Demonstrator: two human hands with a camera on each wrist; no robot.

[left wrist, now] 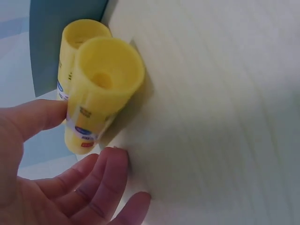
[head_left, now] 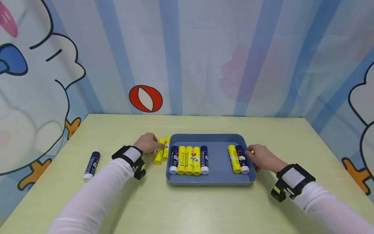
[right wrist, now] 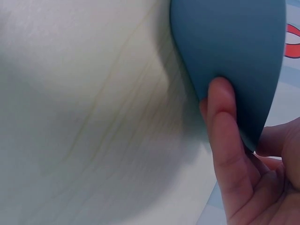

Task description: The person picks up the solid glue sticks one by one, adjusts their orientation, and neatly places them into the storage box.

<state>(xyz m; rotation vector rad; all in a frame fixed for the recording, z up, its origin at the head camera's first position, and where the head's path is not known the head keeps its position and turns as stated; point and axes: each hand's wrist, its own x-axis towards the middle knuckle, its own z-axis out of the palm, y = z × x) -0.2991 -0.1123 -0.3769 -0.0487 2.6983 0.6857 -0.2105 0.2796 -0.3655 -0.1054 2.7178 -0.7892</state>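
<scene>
A blue tray (head_left: 210,182) sits mid-table. It holds a row of several glue sticks (head_left: 189,160) on its left side and a yellow and blue pair (head_left: 238,158) on its right. Two yellow glue sticks (head_left: 159,155) lie on the table against the tray's left wall. My left hand (head_left: 155,146) is at their far ends. In the left wrist view its thumb (left wrist: 47,117) touches the nearer yellow stick (left wrist: 105,79), while the fingers (left wrist: 105,171) stay loosely spread below it. My right hand (head_left: 251,152) pinches the tray's right rim (right wrist: 229,37), one finger (right wrist: 222,122) lying along the outer wall.
One blue glue stick (head_left: 92,165) lies alone on the pale green table (head_left: 187,208), far left of my left arm. Curtained walls with cartoon prints close in the back and both sides. The tray's middle (head_left: 218,156) is bare between the two groups.
</scene>
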